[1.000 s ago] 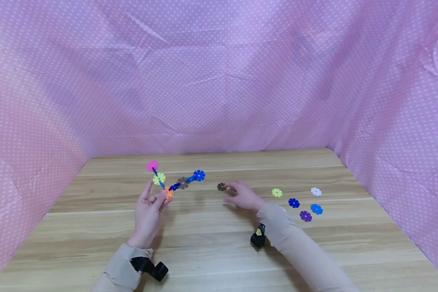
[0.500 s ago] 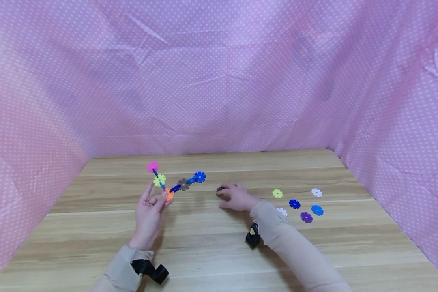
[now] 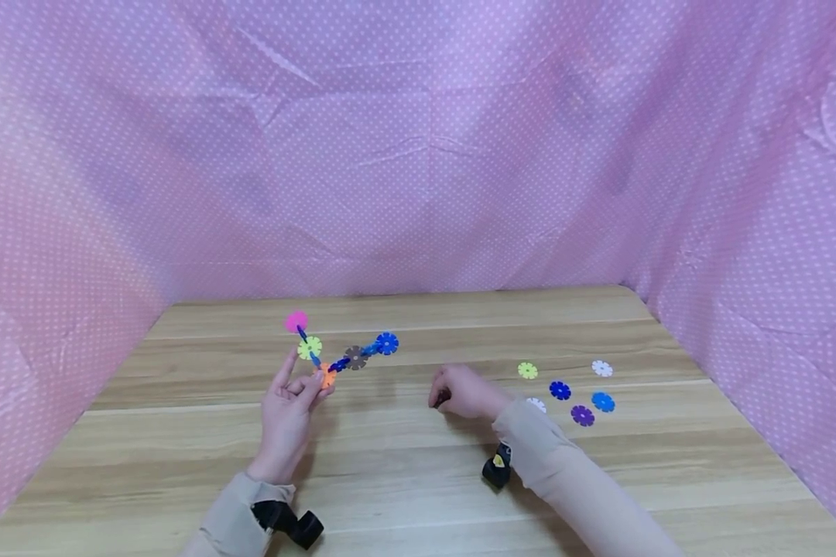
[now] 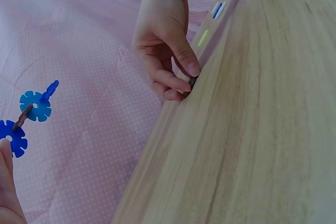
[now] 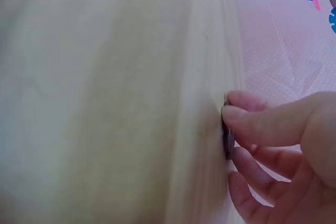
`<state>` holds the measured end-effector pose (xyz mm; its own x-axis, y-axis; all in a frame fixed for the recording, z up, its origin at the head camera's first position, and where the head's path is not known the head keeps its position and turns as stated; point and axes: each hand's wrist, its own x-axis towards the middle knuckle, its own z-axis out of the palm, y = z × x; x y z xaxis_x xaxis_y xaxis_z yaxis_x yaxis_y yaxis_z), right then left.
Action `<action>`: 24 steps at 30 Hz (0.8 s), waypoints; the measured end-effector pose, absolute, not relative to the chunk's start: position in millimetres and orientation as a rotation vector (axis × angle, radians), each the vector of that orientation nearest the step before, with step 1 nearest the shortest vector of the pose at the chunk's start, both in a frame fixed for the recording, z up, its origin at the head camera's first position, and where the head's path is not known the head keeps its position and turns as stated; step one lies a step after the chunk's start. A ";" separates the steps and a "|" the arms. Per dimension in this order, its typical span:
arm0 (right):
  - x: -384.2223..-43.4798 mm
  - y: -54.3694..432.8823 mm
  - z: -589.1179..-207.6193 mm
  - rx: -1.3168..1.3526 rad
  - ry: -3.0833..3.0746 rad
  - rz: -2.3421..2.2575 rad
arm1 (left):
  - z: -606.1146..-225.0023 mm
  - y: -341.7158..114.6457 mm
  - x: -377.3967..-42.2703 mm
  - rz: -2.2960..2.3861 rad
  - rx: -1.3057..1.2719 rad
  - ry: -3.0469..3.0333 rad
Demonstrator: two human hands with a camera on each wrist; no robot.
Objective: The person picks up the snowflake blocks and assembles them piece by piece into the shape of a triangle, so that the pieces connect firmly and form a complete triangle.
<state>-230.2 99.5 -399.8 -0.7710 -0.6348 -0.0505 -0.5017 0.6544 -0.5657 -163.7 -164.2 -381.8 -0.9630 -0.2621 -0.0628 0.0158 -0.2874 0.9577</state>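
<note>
My left hand pinches an orange snowflake disc in a linked chain of notched plastic snowflake discs, held up over the table. One arm of the chain leads to a yellow-green disc and a pink disc. Along the other arm are a grey-brown disc and a blue disc at the end. To the right, my right hand grips a dark brown snowflake disc between thumb and fingers, close to the tabletop. In the head view the fingers mostly hide that disc.
Several loose discs lie on the wooden table right of my right hand, among them a yellow-green one, a dark blue one and a purple one. A pink dotted cloth hangs around the table's back and sides.
My right hand first reached over the brown disc on the table, then took hold of it and drew it slightly nearer to me. The left hand and chain have barely moved.
</note>
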 end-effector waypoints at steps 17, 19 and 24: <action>-208.0 119.6 -398.2 -0.883 2.460 -0.882 | -384.1 -159.5 -160.3 -2.346 0.280 -1.832; -205.6 123.7 -398.2 -0.902 2.441 -0.900 | -384.1 -158.6 -159.4 -2.344 0.276 -1.846; -199.0 130.0 -396.6 -0.904 2.411 -0.966 | -383.3 -155.4 -156.1 -2.355 0.267 -1.859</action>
